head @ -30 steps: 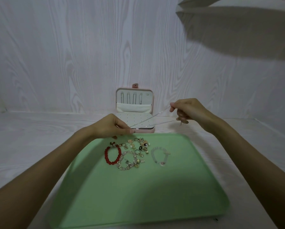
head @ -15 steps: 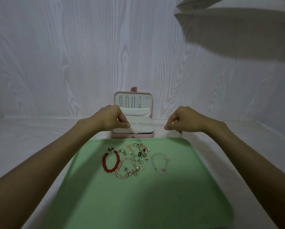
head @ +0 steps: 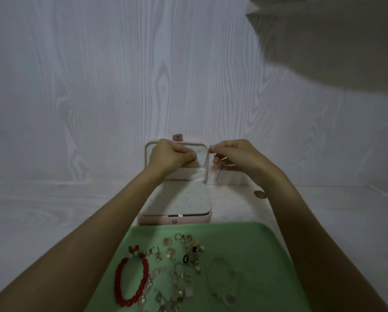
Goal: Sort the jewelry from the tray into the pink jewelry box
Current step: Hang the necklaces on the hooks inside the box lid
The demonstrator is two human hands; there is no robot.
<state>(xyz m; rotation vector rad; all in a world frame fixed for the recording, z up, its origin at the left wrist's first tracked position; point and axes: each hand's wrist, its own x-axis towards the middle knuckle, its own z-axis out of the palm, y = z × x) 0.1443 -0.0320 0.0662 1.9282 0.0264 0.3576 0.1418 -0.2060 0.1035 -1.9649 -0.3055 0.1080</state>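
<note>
Both hands raised to pink jewelry box (head: 174,218) lid, left hand (head: 170,156) and right hand (head: 234,157) pinching thin chain (head: 217,172)

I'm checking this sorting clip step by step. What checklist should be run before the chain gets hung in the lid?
1. Pink jewelry box open, lid upright: ok.
2. Left hand at the lid, fingers curled in a pinch: ok.
3. Right hand pinching the thin chain beside the lid's right edge: ok.
4. Chain actually caught on a lid hook: cannot tell, the left hand hides the hooks.
5. Chain free of tangles: cannot tell, too thin.
6. Red bead bracelet and other pieces remain on the green tray: not ok, sorting unfinished.
</note>
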